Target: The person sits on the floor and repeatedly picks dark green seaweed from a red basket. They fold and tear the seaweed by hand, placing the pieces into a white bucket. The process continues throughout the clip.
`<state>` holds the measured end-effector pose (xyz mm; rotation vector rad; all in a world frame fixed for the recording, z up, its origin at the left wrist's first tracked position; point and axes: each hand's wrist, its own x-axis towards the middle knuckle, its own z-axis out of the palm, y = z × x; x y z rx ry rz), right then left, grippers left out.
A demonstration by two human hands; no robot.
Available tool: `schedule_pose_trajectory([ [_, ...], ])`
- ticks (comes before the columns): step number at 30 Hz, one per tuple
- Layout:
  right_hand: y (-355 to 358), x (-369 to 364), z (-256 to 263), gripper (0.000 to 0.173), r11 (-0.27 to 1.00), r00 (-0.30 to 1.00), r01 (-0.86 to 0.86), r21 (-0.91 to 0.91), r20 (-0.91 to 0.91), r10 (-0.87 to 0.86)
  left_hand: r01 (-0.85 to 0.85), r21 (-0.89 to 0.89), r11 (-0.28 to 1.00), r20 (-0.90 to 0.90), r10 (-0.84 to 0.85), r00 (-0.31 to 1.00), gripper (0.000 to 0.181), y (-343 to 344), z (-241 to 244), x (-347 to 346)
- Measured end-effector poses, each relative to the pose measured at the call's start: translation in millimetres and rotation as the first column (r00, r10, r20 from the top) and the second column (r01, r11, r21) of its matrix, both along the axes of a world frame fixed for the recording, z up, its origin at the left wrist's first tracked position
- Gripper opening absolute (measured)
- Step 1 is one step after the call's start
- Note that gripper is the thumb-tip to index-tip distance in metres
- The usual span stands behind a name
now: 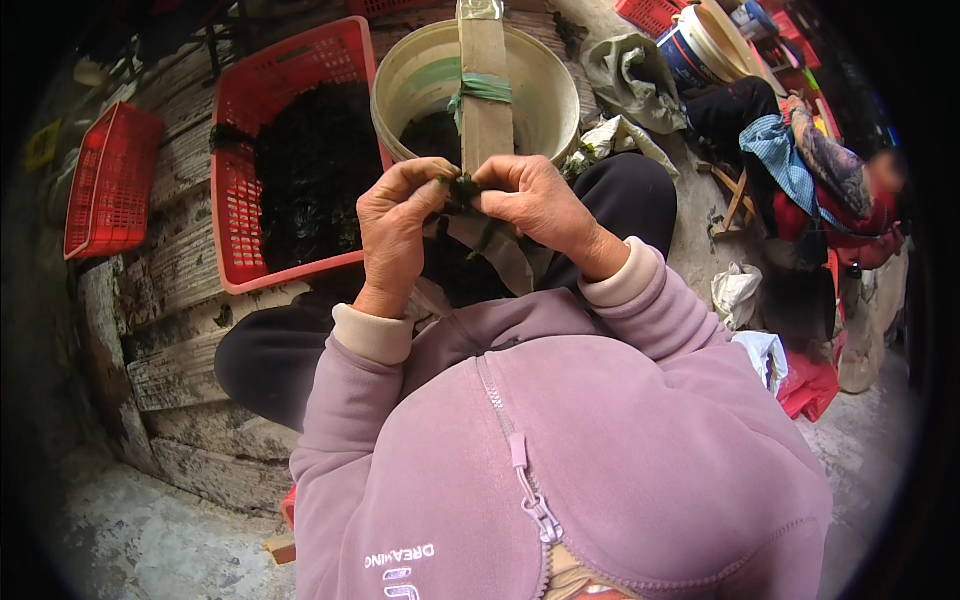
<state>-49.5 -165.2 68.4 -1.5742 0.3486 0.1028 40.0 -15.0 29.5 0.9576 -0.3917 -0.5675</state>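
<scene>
A small dark green strand (463,193), which looks like seaweed, is pinched between my two hands. My left hand (405,214) grips its left end with thumb and fingers. On the other side my right hand (529,199) holds it the same way. Both hands are at the near end of a wooden board (484,56) that lies across a round whitish plastic bucket (544,82). A green strip (486,88) is wrapped around the board. Dark material shows low inside the bucket. Left of it, a red plastic crate (225,187) holds a heap of wet dark seaweed-like leaves (319,172).
A smaller red crate (112,180) stands at the far left on the wooden planks (176,296). A crumpled grey-green sack (630,75) lies right of the bucket. Beyond it are a blue-and-white bucket (694,52) and a seated person (810,165) wearing a blue checked cloth.
</scene>
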Motion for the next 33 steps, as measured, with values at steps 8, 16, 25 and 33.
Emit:
schedule_pose_trajectory([
  [8,-16,-1,2,0.008,0.996,0.997,0.010,-0.092,0.077,-0.003,-0.072,-0.259,0.963,-0.362,-0.028,0.932,0.011,10,1,26],
  [16,-47,3,14,0.012,0.989,0.994,0.039,0.141,0.096,-0.053,0.110,0.053,0.993,-0.033,-0.109,0.994,0.029,-9,4,24],
  [25,-92,48,15,0.011,0.915,0.991,-0.115,-0.386,0.020,0.133,-0.430,0.444,0.786,0.839,-0.196,0.508,0.014,-44,3,69],
  [33,-138,112,-36,0.017,0.859,0.988,0.138,-0.494,0.134,-0.082,-0.565,0.555,0.611,0.798,-0.199,0.568,0.018,-94,-39,132],
])
